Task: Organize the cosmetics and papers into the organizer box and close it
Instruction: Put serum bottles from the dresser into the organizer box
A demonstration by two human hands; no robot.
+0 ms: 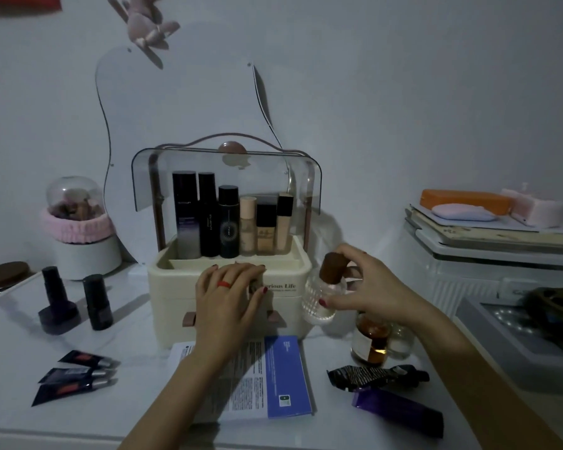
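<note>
step: loading cosmetics into the cream plastic organizer box with the smoky clear flip-up lid (228, 300); my read is mid-task, papers and closing not yet done.
box: sitting mid-surface toward the back edge, lid raised, upper tray open; two small brown drawer pulls on its front.
already in: a row of six upright bottles (231, 222) standing along the back of the tray, front part of the tray looking free.
right hand: right hand (368, 290) is gripping a clear ribbed glass bottle with a brown round cap (322, 293), thumb low on the glass and fingers curled behind the cap; bottle tilted, lifted just beside the box's right front corner.
left hand: left hand (231, 293) is lying flat with fingers straight on the box front, fingertips at the tray's front rim, holding nothing; looks like bracing.
papers: white and blue printed leaflets (257, 378) lying flat near the front edge of the surface, under the left forearm.
still out: two dark bottles (75, 300) and three small dark tubes (75, 376) toward the left edge; black crinkled tube (377, 375), purple tube (397, 410), amber bottle (371, 342) right of the leaflets.
next move: needs the bottle lifting over the tray rim, turning upright, and setting down in front without knocking the row.
risk: tall bottles are standing close; a nudge could topple them.
</note>
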